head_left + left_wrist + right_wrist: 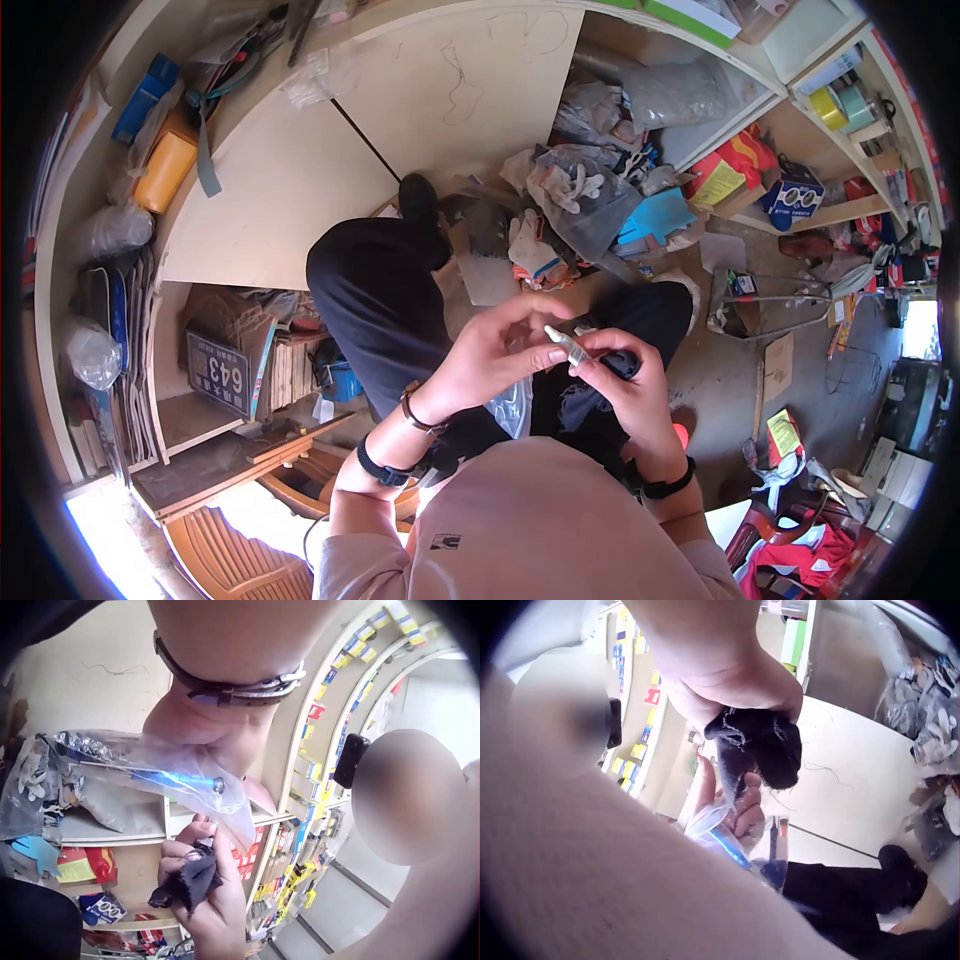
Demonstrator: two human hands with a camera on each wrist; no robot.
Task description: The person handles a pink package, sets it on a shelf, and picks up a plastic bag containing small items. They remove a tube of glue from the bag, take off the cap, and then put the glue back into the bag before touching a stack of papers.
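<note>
My left hand and right hand meet above the lap, with a small whitish object between their fingertips. In the left wrist view, a clear plastic bag hangs from my left hand; a blue, pen-like item lies inside it. My right hand grips a crumpled dark cloth. The right wrist view shows the cloth bunched under my right hand, with the fingers of my left hand just below. What the small object is, I cannot tell.
Bags and gloves are piled in front of the knees. Shelves with an orange container and a number plate stand at the left. A metal frame lies on the floor at the right, near a red-and-white heap.
</note>
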